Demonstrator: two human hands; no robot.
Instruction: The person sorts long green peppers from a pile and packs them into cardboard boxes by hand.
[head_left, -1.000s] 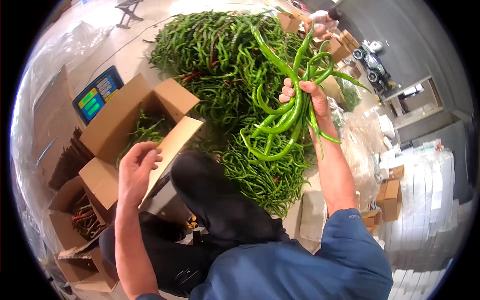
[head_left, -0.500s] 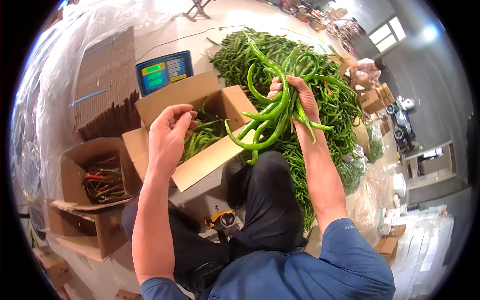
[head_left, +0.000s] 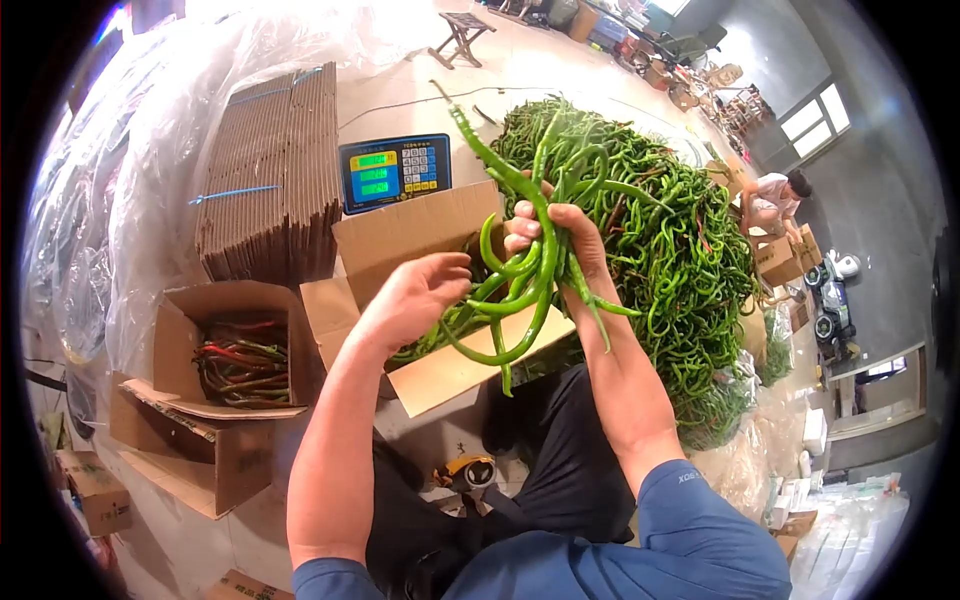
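Observation:
A bunch of long green chili peppers (head_left: 545, 250) is gripped in my right hand (head_left: 568, 238), with fingers wrapped round its middle and curved tips hanging below. My left hand (head_left: 420, 295) is just left of the bunch, fingers loosely bent and holding nothing that I can see. Both hands are above an open cardboard box (head_left: 405, 235) with green peppers inside, partly hidden by my left hand and the bunch. Behind my right hand lies a large heap of green peppers (head_left: 680, 260).
A scale display (head_left: 395, 172) stands behind the box, beside stacked flat cartons (head_left: 270, 180). At left, a smaller box (head_left: 180, 350) holds red and dark peppers. A tape dispenser (head_left: 468, 472) lies between my legs. Another person (head_left: 775, 205) sits at far right.
My right hand has brought the pepper bunch lower and over the box. My left hand has come closer to the bunch. The camera view has shifted, showing more of the far floor.

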